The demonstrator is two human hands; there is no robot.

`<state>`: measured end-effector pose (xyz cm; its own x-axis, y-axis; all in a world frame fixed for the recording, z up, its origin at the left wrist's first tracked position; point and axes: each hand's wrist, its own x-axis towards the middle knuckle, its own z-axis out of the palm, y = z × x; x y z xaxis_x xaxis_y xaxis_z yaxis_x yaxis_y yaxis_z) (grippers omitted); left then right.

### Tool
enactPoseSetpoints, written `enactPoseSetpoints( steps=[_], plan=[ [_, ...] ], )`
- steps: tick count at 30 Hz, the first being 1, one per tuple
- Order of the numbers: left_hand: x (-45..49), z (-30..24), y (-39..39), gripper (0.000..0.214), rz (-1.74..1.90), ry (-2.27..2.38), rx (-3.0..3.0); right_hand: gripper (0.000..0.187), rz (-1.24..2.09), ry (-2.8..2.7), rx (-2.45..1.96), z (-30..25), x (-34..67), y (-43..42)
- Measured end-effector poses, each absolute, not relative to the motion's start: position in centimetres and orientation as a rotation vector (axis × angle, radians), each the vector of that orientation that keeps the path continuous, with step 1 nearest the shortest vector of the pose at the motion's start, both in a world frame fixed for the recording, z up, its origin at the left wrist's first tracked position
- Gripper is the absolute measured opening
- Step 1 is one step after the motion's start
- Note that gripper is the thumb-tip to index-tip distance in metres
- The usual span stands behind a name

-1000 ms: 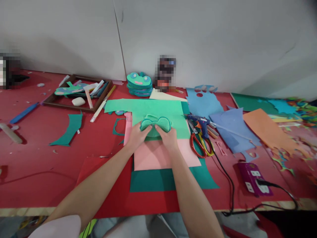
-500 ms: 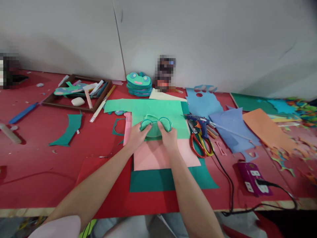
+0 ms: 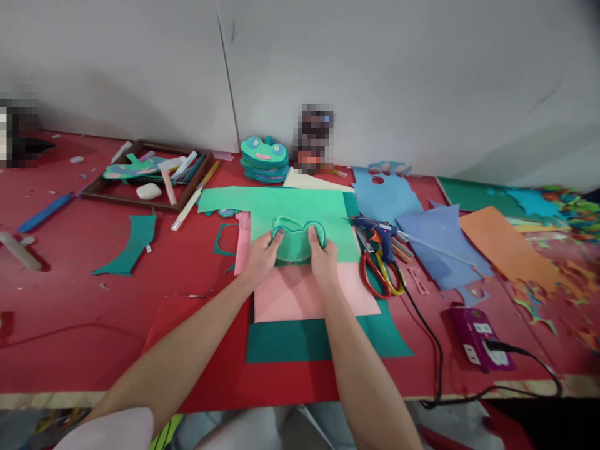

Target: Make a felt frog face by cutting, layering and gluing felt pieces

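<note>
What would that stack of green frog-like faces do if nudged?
The stack would probably shift apart, since its layered edges sit uneven. It seems unlikely to topple, being broad and low. Its layers look thin, so it's likely light.

Green 2-lobed cutout [image 3: 294, 246], darker-rimmed, held between 2 hands [image 3: 263, 256] [image 3: 324, 259].
</note>
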<state>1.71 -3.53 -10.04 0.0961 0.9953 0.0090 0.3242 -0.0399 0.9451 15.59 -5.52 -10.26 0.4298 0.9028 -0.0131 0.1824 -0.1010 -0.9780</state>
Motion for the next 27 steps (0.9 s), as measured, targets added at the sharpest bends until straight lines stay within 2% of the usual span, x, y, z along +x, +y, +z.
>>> enactPoseSetpoints(
  steps=[13,17,21,27],
  plan=[
    [1.9,-9.7,-3.6,0.053,0.945,1.285,1.445,0.044,0.611,-1.032,-1.649,-10.9,16.2,-5.1],
    [2.0,-9.6,-3.7,0.050,0.819,1.133,1.314,0.045,0.546,-0.995,-1.626,-10.7,16.6,-5.2],
    [2.1,-9.9,-3.8,0.056,0.672,1.089,1.507,0.045,0.493,-0.950,-1.568,-10.5,16.9,-5.1],
    [2.0,-9.5,-3.8,0.060,0.768,1.080,1.454,0.050,0.915,-0.771,-1.459,-10.2,15.6,-5.6]
  ],
)
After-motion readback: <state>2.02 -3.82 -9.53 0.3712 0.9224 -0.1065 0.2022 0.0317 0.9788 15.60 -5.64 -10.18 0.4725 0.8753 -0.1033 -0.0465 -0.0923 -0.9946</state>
